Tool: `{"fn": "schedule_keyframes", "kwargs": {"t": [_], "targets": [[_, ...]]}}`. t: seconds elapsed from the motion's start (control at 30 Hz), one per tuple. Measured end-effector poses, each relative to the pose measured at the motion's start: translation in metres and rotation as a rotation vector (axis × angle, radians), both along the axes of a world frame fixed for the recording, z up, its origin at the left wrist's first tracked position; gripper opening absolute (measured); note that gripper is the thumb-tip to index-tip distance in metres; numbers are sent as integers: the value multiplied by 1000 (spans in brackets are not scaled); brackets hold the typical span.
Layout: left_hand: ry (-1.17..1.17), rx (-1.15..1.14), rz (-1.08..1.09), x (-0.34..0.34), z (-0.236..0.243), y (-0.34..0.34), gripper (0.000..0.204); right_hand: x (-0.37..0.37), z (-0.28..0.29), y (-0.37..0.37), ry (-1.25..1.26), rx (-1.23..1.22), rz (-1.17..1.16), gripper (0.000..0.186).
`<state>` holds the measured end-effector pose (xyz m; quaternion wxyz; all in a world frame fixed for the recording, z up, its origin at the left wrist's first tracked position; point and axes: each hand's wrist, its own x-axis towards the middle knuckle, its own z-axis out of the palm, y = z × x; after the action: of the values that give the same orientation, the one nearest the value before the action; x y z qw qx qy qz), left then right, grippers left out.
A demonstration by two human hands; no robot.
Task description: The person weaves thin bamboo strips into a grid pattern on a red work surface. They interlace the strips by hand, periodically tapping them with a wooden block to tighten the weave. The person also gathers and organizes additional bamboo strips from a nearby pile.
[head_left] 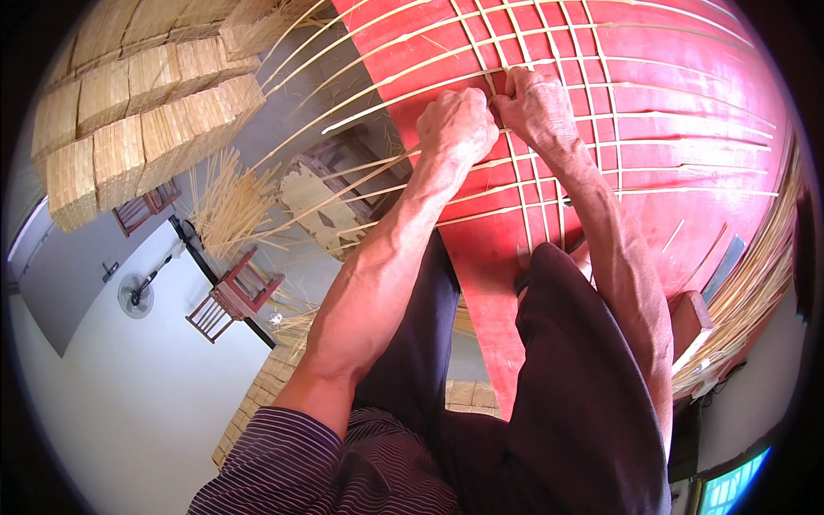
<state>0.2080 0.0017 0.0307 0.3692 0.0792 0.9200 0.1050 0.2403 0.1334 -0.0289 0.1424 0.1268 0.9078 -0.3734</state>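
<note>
Now | left hand, right hand pinch bamboo strips | red board

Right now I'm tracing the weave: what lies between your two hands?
In the head view, one upright bamboo strip runs between the left hand and right hand, over the red board.

From my seat I can't see the fingertips of the left hand or the right hand: both curl under at the bamboo strips, so I can't tell which strip each grip pinches. The red surface and the strips run out past the far and right rim, and my dark trousers hide its near edge. The stacked woven mats at far left are cut off by the rim too.
</note>
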Motion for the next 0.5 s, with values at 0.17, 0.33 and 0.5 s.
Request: {"fn": "schedule_keyframes", "kwargs": {"t": [0.17,0.33,0.5], "targets": [[-20,-37,-31,-1,5,18,21,2,-8,-2,29,-49,14,36],[-5,-54,-64,-2,-6,5,24,-3,12,-15,-99,-19,-42,28],[151,75,-150,5,-15,-7,21,29,26,8,91,-167,-155,26]]}}
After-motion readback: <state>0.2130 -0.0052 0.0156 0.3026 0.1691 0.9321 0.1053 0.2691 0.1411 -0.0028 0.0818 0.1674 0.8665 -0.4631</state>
